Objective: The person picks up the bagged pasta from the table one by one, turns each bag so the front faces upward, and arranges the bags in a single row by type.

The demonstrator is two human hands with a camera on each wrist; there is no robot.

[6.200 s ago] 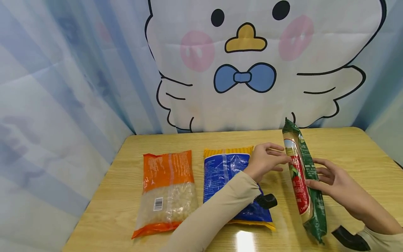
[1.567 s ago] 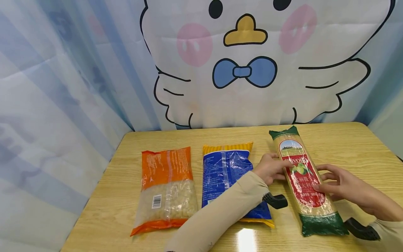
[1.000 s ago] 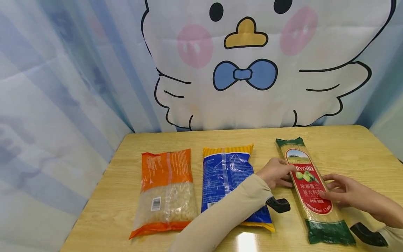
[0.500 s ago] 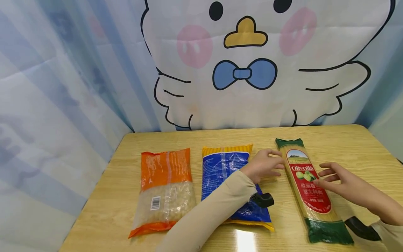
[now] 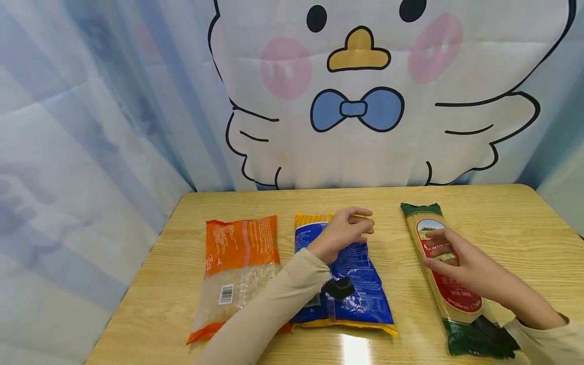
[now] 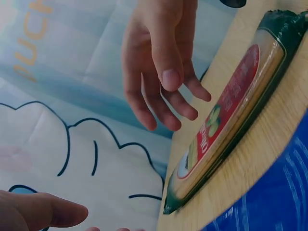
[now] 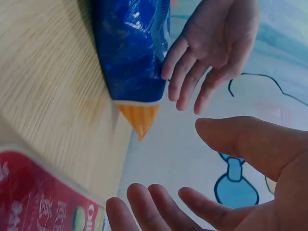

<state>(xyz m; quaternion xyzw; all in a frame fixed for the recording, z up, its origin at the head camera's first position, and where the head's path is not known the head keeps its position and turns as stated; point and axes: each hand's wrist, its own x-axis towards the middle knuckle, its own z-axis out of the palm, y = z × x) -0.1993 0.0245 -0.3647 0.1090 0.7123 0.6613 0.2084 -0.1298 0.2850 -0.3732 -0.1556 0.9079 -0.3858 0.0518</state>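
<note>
Table point(image 5: 515, 223), spaghetti pack point(image 5: 456, 295), lengthwise away (slanting left)

The blue bag point(image 5: 362, 279) looks glossy plastic, the table point(image 5: 410, 309) wood-grained.

The left arm point(image 5: 266, 319), covered by a pale sleeve point(image 5: 292, 289) up to the wrist, slants up and to the right from the bottom edge of the head view, and the left hand point(image 5: 342, 234) ends it with loosely bent fingers point(image 5: 359, 211) pointing right. The right arm point(image 5: 517, 295) enters from the lower right, bare beyond its cuff, and the right hand point(image 5: 458, 261) points up and to the left, its thumb point(image 5: 435, 264) apart from relaxed, gently curved fingers. Both hands are raised and well apart, the left palm point(image 7: 211, 41) showing in the right wrist view.
</note>
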